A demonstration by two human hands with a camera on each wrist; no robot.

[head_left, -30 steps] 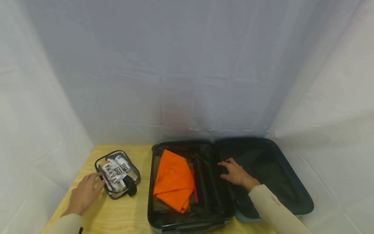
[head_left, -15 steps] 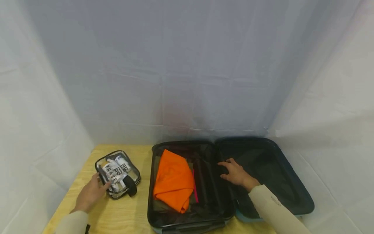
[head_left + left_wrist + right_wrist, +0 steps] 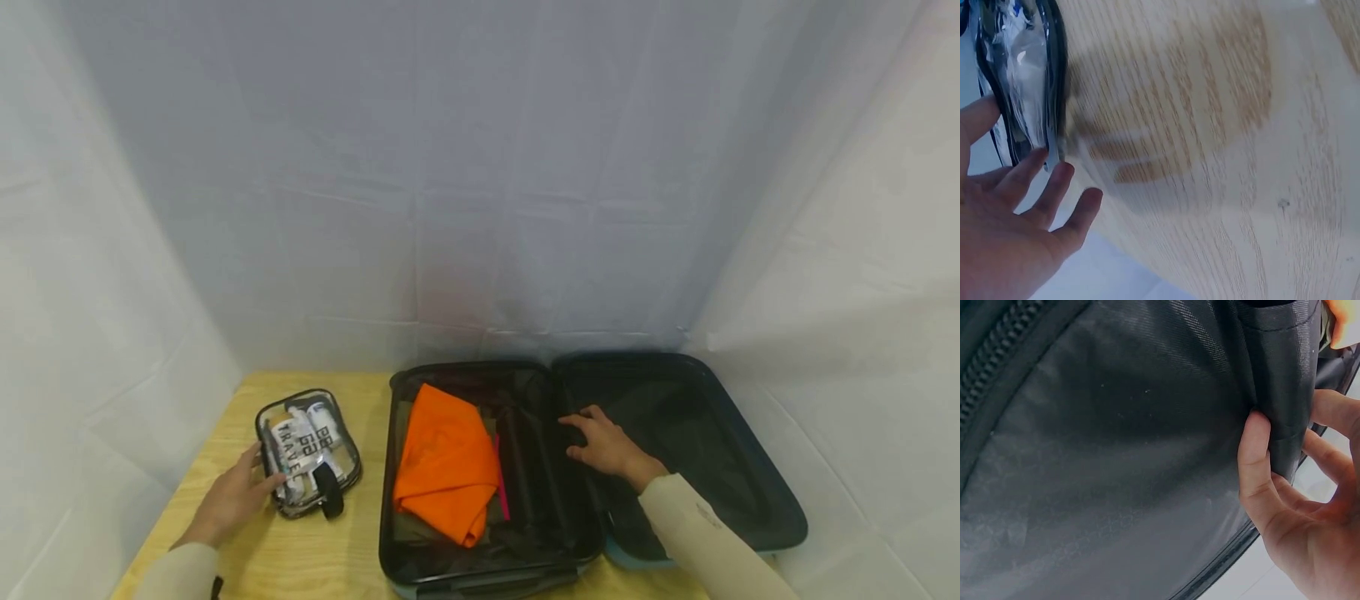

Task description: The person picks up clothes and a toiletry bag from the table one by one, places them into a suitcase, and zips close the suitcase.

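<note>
two hands, two jobs: left hand spread, fingertips touching near-left edge of clear zip pouch of travel bottles on wooden tabletop, long axis running away-left. right hand pinching black divider fabric in open dark suitcase, well right.

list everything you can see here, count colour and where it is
clear toiletry pouch: 1, transparent with black trim, holding white travel bottles, on the table left of the suitcase
suitcase: 1, dark teal shell, black lining, lying open on the right of the table
orange garment: 1, folded, in the suitcase's left half
pink strip: 1, beside the orange garment
table: 1, light wood
backdrop: white sheets behind and to the sides
left hand: fingers straight, touching the pouch's near edge
right hand: gripping the lining at the suitcase's middle divide
</note>
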